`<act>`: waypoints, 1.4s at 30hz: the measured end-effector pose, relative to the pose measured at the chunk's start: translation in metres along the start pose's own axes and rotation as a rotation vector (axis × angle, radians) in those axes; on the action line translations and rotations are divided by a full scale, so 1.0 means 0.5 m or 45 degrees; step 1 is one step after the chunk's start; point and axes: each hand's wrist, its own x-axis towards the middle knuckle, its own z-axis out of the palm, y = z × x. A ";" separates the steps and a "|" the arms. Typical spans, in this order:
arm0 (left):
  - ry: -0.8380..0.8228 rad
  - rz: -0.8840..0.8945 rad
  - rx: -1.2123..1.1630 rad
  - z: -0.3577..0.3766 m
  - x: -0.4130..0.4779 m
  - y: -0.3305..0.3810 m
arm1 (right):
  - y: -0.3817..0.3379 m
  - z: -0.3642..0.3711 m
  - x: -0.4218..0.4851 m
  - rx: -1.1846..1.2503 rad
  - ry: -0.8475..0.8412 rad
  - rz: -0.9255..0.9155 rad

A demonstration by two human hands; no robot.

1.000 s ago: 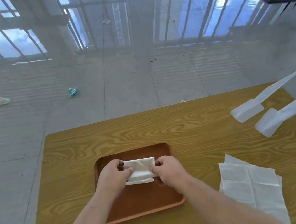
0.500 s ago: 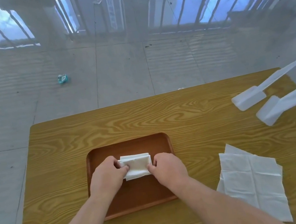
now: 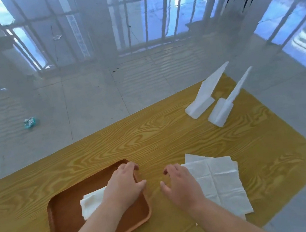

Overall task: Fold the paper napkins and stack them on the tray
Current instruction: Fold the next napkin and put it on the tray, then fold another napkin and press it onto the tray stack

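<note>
Folded napkin (image 3: 93, 201) lies on tray (image 3: 64, 221). Both hands empty: left hand (image 3: 124, 185), right hand (image 3: 181, 186), fingers loosely spread. Next we pinch only top sheet of flat napkin pile (image 3: 221, 181) on tabletop (image 3: 151, 135), by near corner.

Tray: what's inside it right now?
One folded napkin lies in the tray, partly covered by the left hand and forearm. Whether more napkins lie beneath it cannot be seen.

no readable text, labels or numbers anywhere; napkins, tray, table and white plastic stands all look unmarked.
</note>
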 end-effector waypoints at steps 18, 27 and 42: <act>-0.256 0.231 0.309 0.253 0.134 0.408 | 0.395 -0.145 -0.166 -0.199 -0.265 0.067; -0.238 0.185 0.454 0.277 0.155 0.428 | 0.415 -0.138 -0.162 -0.181 -0.237 0.031; -0.196 0.142 0.359 0.280 0.153 0.419 | 0.423 -0.103 -0.207 -0.249 -0.293 0.000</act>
